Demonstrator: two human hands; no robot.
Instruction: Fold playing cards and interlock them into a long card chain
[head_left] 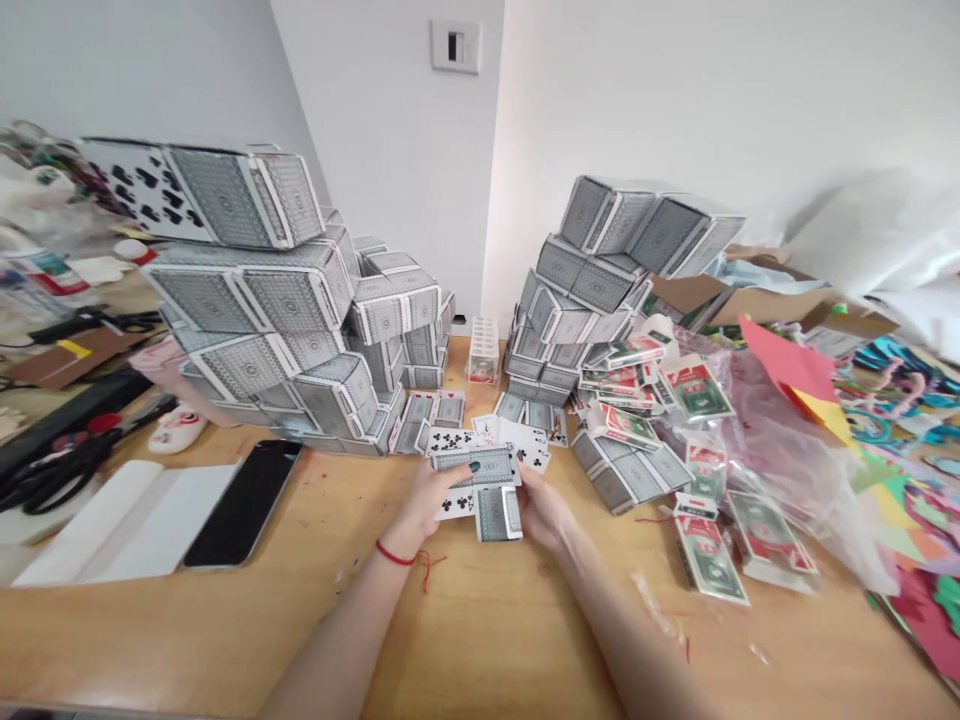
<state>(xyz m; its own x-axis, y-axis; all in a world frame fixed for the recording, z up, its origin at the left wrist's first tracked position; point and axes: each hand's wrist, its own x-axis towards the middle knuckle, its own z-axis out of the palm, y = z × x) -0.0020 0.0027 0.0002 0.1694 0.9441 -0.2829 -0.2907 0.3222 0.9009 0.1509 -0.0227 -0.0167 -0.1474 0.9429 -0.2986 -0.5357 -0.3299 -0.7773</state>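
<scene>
Fingers (461, 472) of the left hand (431, 505) are pressed together and curled over the top of an assembly of grey-backed playing cards (491, 490), one teal-painted nail resting on its upper card. The right hand (544, 512) grips the right edge of the same assembly; its fingertips are hidden behind the cards, so their spread cannot be told. The assembly sits at lower centre of the frame, just above the light wooden table (480, 640). Both forearms enter from the bottom edge and converge on it, and the left wrist carries a thin red string bracelet (395, 555). Directly beyond the hands lie loose face-up playing cards (517, 437), touching one another. A tall leaning stack of card cubes (255, 290) fills the upper left, and a second stack of card cubes (592, 275) stands right of centre, with a small clear box of cards (482, 350) between them against the wall. A black smartphone (244, 500) and a white folded sheet (127, 520) lie at lower left, with black scissors (45, 470) at the left edge. Green-and-red card packs (705, 545), a clear plastic bag (757, 430) and coloured paper scraps (900, 480) crowd the right. Bare tabletop lies along the bottom of the frame, around the forearms.
</scene>
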